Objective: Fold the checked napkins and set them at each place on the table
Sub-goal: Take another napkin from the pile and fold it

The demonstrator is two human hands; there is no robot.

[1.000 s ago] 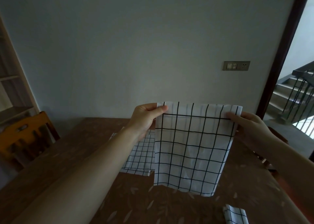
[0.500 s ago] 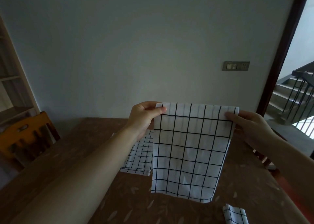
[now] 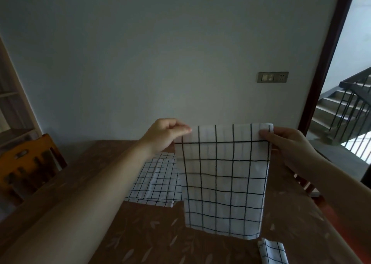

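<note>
White cloth crossed with a wide black grid, the held napkin (image 3: 224, 179) hangs upright in front of the camera, above the brown table (image 3: 140, 233); its top edge is stretched level between two hands and its lower hem dangles close over the tabletop. At the top left corner the left hand (image 3: 164, 135) pinches the cloth, thumb and fingertips closed together on the fabric; at the top right corner the right hand (image 3: 289, 145) grips it too, thumb pressed on the front face and the other fingers hidden behind.

Behind the hanging cloth and to its left a second napkin (image 3: 156, 181) with a finer check lies flat on the table, its right part screened by the held one; the left forearm crosses in front of its near left corner. Near the bottom edge of the view, just below the hanging hem, a small folded napkin (image 3: 271, 251) rests on the table, partly cut off by the frame.

At the left an orange wooden chair (image 3: 26, 167) stands against the table's side; beyond it rise pale shelves (image 3: 12, 111). On the grey wall sits a switch plate (image 3: 273, 77); to the right a dark door frame (image 3: 329, 59) opens onto a staircase (image 3: 345, 103) with black railings.
</note>
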